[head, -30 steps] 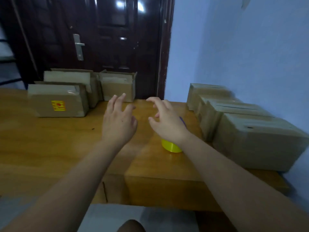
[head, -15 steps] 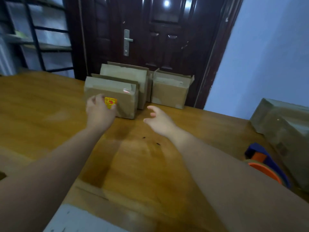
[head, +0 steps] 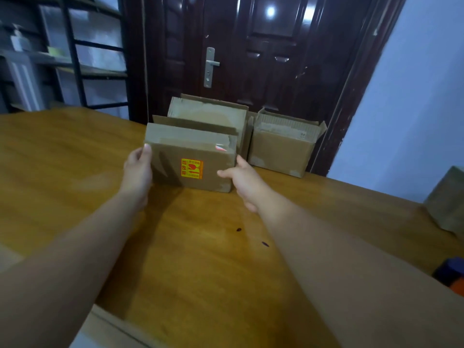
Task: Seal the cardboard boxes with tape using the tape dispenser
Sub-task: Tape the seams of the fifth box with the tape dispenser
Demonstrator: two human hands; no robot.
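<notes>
Onlooker: Hands meet on a carton at the packing worktop. The left hand grips the front box at its left edge, thumb up by the top corner. The right hand clasps the lower right corner, thumb laid across the face.

Colleague: Why both hands?

Onlooker: My guess is that a hold on either side keeps it square for drawing it off the row. Just beyond the hands stands a second box, and past the right hand an open box, flaps up, near the door.

Colleague: And the tape?

Onlooker: The tape dispenser, blue and orange, lies well apart, out beyond the right forearm, in neither hand. Taping of this carton looks not yet begun.

Colleague: Any markings?

Onlooker: A yellow label with red print sits between the two hands. The characters are too blurred to read.
</notes>
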